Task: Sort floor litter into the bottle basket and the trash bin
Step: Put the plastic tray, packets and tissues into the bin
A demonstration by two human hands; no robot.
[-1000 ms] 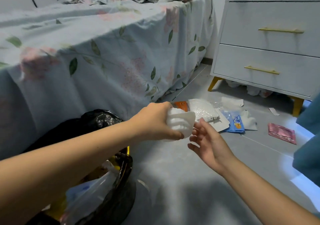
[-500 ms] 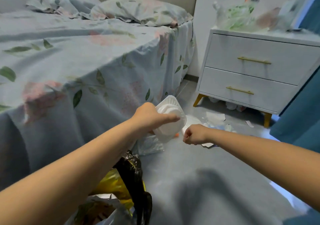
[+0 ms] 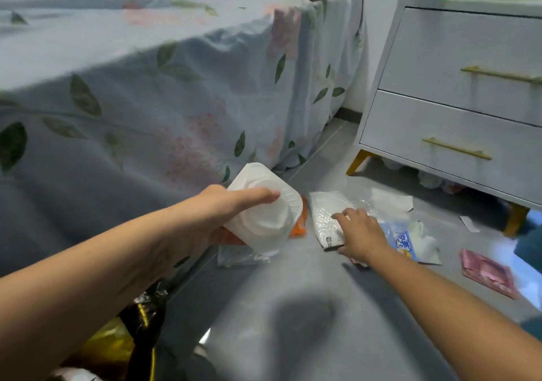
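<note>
Left hand (image 3: 217,213) gripping white plastic cup (image 3: 264,213), centre frame. Right hand (image 3: 359,234) spread on white wrapper (image 3: 325,219), 3 o'clock of cup. Trash bin (image 3: 140,330) at 7 o'clock. Risk: thin wrapper slipping from flat fingers; cup dropped short of bin.

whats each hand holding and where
Left hand grips the white plastic cup around its side. Right hand rests on the white bubble mailer, not gripping it.

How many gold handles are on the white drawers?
2. One handle is on the top drawer, running off the picture's right edge. The other handle is on the bottom drawer. More could be out of view.
</note>
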